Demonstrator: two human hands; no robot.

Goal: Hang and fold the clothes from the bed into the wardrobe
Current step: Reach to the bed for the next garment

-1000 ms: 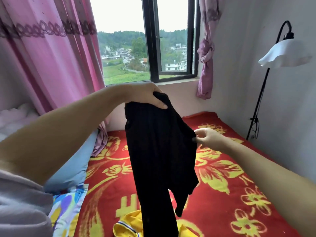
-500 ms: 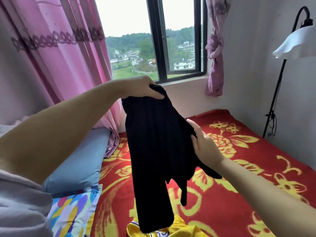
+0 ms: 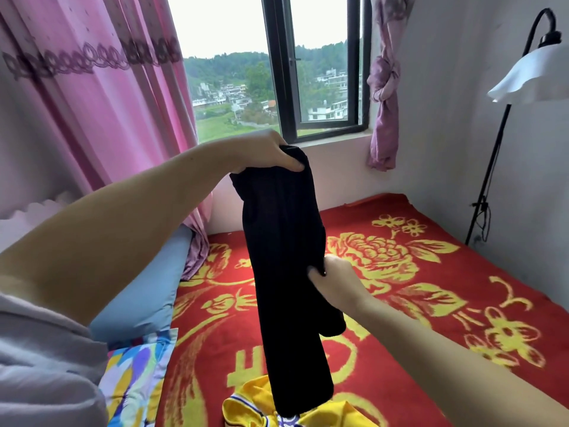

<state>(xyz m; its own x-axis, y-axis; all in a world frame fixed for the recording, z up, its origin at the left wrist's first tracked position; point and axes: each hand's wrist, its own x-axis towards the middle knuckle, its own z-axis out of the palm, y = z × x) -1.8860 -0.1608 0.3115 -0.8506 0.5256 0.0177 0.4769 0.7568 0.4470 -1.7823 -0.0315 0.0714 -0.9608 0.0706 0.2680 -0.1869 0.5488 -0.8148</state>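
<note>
The black garment, judged limp and light, is pinched at its top by the left hand and gripped mid-edge by the right hand.

No readable words, labels, brands or numbers appear. The red blanket below both hands carries a yellow shape beside the hanging black garment, too hidden to tell whether it is a character.

yellow garment below, blanket open rightward
</note>
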